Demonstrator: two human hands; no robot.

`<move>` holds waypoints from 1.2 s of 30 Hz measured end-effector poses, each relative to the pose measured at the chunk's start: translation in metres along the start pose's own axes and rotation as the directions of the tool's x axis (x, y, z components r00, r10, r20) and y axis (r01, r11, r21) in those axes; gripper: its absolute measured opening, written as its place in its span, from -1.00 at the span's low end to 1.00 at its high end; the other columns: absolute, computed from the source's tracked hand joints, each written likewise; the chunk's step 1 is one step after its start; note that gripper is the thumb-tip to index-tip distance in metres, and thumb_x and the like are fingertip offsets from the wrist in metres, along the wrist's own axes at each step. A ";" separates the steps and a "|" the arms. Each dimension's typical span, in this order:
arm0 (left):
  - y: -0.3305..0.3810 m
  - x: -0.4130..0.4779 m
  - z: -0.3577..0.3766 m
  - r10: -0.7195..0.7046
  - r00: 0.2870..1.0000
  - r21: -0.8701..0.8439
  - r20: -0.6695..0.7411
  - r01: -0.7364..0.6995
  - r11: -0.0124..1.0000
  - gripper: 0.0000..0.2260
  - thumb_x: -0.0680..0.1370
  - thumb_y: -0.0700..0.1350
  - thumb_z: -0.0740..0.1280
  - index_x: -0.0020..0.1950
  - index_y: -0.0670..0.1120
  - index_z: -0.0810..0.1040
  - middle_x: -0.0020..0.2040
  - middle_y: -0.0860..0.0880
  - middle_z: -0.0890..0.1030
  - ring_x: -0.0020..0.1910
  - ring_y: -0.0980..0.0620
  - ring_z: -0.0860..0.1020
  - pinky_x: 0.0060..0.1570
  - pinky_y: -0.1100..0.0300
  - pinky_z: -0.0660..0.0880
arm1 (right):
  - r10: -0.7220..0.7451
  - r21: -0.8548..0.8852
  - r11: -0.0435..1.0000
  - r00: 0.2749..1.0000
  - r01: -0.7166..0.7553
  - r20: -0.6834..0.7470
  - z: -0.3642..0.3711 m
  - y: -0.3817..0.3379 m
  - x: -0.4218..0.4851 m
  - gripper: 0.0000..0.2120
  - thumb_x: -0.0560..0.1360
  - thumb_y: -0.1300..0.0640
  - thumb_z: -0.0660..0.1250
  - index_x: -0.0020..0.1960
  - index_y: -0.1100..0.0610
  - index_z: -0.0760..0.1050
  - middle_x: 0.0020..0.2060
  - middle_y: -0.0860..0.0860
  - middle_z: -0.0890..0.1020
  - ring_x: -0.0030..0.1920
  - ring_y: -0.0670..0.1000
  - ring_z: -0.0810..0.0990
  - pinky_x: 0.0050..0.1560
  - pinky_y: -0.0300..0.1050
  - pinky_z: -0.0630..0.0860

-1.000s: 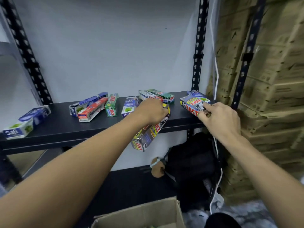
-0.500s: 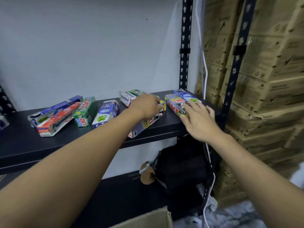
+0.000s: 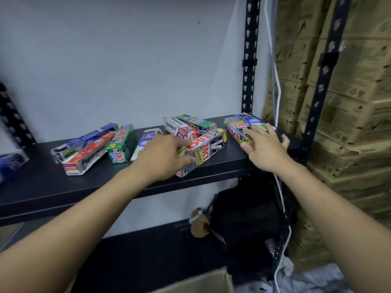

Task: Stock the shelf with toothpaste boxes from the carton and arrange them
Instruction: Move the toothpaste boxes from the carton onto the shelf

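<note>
1. Two boxes landed in the last second. The Smokers box [image 3: 208,148] was hanging tilted off the front edge of the shelf [image 3: 42,187]; it now lies flat on it, angled, near end just at the front lip.
2. Left hand [image 3: 167,157] holds it: thumb on the near long side, fingers [image 3: 186,143] across the top, pinching the box's near half. The frame is blurred, so that grip is my reading.
3. Right hand [image 3: 267,151] no longer grips the end of the right-end Zact box [image 3: 234,129]. Its fingers [image 3: 254,132] are straight and slightly spread, lying on top of the box and covering its near end.
4. That box sits at the shelf's right end, touching a blue box [image 3: 249,119] behind it.
5. Task read: placing is done for this pair and I'm in the arranging step. The Smokers box is skewed against the Pepsodent pile [image 3: 177,125] and needs squaring.
6. Carton [image 3: 203,281] is below, at the bottom edge; contents not visible.
</note>
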State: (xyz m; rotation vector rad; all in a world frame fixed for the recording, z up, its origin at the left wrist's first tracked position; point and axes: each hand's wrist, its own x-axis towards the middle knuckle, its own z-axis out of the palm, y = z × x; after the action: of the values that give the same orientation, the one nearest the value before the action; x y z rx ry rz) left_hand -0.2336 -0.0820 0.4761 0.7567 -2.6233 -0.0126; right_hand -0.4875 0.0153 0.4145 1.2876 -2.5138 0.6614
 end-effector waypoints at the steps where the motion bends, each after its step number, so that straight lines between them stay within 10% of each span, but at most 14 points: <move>1: -0.001 -0.003 0.000 0.011 1.000 -0.012 -0.026 -0.011 1.000 -0.59 0.54 0.11 0.40 0.37 0.06 0.56 -0.04 -0.14 0.68 0.00 -0.12 0.57 -0.11 0.19 0.33 | 0.013 -0.007 1.000 1.000 -0.013 0.015 0.000 -0.003 0.004 -0.53 0.61 -0.13 0.15 0.50 -0.13 0.22 0.53 -0.12 0.17 0.56 0.11 -0.06 0.42 0.40 -0.04; 8: -0.015 -0.013 -0.009 -0.031 0.970 -0.108 -0.243 0.005 0.994 -0.70 0.53 0.09 0.42 0.24 0.09 0.65 -0.52 0.04 0.40 -0.43 0.03 0.36 -0.37 0.23 0.24 | 0.059 -0.035 0.998 0.995 -0.056 0.079 0.008 -0.016 0.027 -0.55 0.62 -0.13 0.12 0.49 -0.13 0.21 0.53 -0.09 0.15 0.54 0.20 -0.08 0.39 0.44 0.00; 17: -0.035 0.005 -0.031 -0.176 0.895 0.048 -0.409 0.214 0.976 -0.77 0.54 0.03 0.38 0.08 -0.04 0.73 -0.20 -0.25 0.66 -0.11 -0.28 0.53 -0.15 0.03 0.42 | 0.048 0.030 0.998 0.996 -0.050 0.071 0.017 -0.014 0.031 -0.51 0.63 -0.14 0.08 0.53 -0.11 0.15 0.56 -0.09 0.08 0.55 0.16 -0.17 0.43 0.45 -0.01; 28: -0.020 0.047 0.021 -0.277 0.930 0.216 -0.242 0.330 0.919 -0.51 0.45 0.34 0.35 -0.30 -0.09 0.45 -0.33 -0.08 0.41 -0.19 -0.13 0.48 -0.27 0.12 0.29 | 0.039 0.030 0.999 0.998 -0.040 0.047 0.017 -0.012 0.029 -0.47 0.63 -0.15 0.08 0.56 -0.09 0.08 0.57 -0.03 0.06 0.56 0.17 -0.18 0.44 0.43 0.00; 36: -0.030 0.048 0.032 -0.179 0.983 0.406 -0.038 0.179 0.896 -0.60 0.49 0.36 0.29 -0.10 0.02 0.46 -0.01 -0.01 0.64 0.16 -0.10 0.50 0.18 -0.06 0.27 | 0.025 0.069 0.997 0.999 -0.028 0.047 0.017 -0.011 0.028 -0.52 0.60 -0.10 0.15 0.47 -0.05 0.17 0.57 -0.03 0.03 0.56 0.15 -0.19 0.44 0.43 0.00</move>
State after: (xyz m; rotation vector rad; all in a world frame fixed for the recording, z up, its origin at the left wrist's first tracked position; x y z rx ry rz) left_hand -0.2679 -0.1356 0.4616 1.1346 -2.5745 0.4993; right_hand -0.4948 -0.0186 0.4143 1.3093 -2.5698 0.7396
